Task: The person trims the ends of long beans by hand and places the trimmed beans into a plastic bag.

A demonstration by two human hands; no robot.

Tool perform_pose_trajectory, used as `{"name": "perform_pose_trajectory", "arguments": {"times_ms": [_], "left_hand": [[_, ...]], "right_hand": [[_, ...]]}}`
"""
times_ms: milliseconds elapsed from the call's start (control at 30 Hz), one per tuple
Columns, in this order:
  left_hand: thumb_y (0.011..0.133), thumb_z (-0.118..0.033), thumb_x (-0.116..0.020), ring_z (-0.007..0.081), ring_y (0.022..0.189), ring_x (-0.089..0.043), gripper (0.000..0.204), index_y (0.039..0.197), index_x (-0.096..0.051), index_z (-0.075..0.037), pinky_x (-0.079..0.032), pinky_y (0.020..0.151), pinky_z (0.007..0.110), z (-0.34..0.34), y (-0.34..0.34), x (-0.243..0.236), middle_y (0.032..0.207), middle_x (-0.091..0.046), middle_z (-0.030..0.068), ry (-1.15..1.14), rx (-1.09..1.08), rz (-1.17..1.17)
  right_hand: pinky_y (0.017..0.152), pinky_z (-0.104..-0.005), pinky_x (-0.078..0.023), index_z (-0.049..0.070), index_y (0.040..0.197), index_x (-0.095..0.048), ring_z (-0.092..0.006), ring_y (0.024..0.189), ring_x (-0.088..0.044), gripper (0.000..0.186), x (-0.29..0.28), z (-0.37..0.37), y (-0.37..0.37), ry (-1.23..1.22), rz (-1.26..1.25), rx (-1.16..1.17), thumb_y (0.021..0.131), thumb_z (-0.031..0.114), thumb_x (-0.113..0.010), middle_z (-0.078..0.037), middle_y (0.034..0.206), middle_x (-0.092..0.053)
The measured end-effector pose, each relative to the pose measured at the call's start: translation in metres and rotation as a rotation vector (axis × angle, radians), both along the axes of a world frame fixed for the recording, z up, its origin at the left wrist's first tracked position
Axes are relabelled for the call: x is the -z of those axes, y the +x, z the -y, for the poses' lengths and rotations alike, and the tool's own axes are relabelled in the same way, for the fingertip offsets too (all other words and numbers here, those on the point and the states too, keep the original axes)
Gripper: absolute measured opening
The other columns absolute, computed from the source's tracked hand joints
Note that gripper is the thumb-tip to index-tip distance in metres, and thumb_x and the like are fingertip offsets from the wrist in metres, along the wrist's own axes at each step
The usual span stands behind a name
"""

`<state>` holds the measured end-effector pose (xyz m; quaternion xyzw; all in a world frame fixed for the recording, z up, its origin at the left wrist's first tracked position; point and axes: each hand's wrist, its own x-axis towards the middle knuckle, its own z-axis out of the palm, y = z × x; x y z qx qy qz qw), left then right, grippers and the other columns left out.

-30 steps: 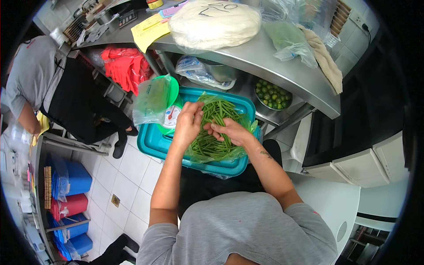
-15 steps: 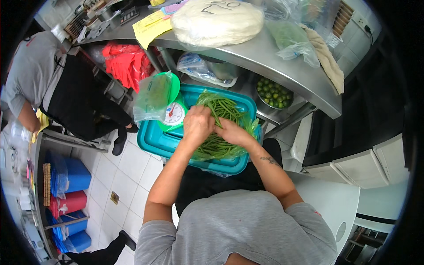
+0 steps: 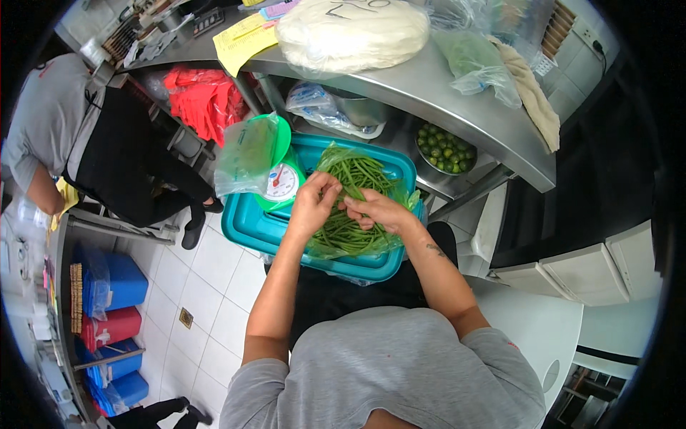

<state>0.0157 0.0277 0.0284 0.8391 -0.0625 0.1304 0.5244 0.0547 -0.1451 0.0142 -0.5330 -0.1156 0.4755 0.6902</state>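
A heap of long green beans (image 3: 345, 237) lies in a clear plastic bag (image 3: 330, 252) inside a teal plastic tub (image 3: 239, 227) in front of me. My left hand (image 3: 314, 205) is over the left side of the heap, its fingertips pinched; what is between them is too small to make out. Beside it my right hand (image 3: 380, 212) is closed on a few green beans, whose ends point up and left. The fingertips of both hands are a short gap apart. Left of the beans, a green dial scale (image 3: 286, 187) carries a stack of clear plastic bags (image 3: 246, 154).
A steel table (image 3: 457, 107) with a large wrapped white mass (image 3: 354, 36) stands ahead. Under it is a pot of small green citrus fruits (image 3: 446, 150). A co-worker (image 3: 93, 129) stands at left, near blue and red bins (image 3: 118, 282).
My left hand has drawn back from the right, opening a gap between them. My right hand has turned, showing its curled fingers. At lower left, another person's feet have shifted.
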Motion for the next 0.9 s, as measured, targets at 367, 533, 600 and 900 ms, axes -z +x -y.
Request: {"name": "perform_pose_trajectory", "arguments": {"times_ms": [367,533,600,900], "left_hand": [[0.084,-0.005,-0.056,0.01,0.065,-0.047,0.006,0.081,-0.055,-0.001,-0.038,0.061,0.024,0.001,-0.004,0.002,0.073,-0.05,-0.0006,-0.71,0.29,-0.346],[0.084,-0.004,-0.056,0.0073,0.065,-0.046,0.003,0.082,-0.056,-0.002,-0.037,0.061,0.024,0.008,-0.003,-0.002,0.07,-0.05,-0.0026,-0.356,0.091,-0.202],[0.083,-0.004,-0.057,0.0067,0.066,-0.046,0.003,0.083,-0.056,-0.001,-0.038,0.06,0.024,0.002,-0.003,-0.004,0.07,-0.05,-0.0032,-0.23,0.152,-0.282],[0.074,0.0,-0.058,0.0331,0.069,-0.052,0.006,0.074,-0.052,0.0,-0.042,0.06,0.04,0.014,0.003,0.011,0.068,-0.052,0.0138,0.482,0.005,0.306]], "right_hand": [[0.046,-0.0194,-0.028,0.008,0.112,-0.044,-0.0049,0.053,-0.034,0.024,0.006,0.015,0.006,0.177,-0.04,-0.098,0.091,0.016,-0.053,0.001,0.07,-0.041],[0.047,-0.0192,-0.028,0.013,0.142,-0.021,-0.0054,0.054,-0.034,0.064,0.001,0.018,0.003,0.192,-0.043,-0.077,0.088,0.014,-0.057,0.0,0.072,-0.044],[0.047,-0.019,-0.028,0.014,0.143,-0.015,-0.0055,0.054,-0.034,0.069,-0.003,0.017,0.006,0.209,-0.036,-0.119,0.088,0.015,-0.057,0.0,0.072,-0.045],[0.046,-0.0197,-0.028,0.003,0.12,-0.046,-0.0052,0.054,-0.035,0.032,0.012,0.011,0.014,0.039,0.046,-0.142,0.092,0.019,-0.051,0.0,0.07,-0.044]]}}
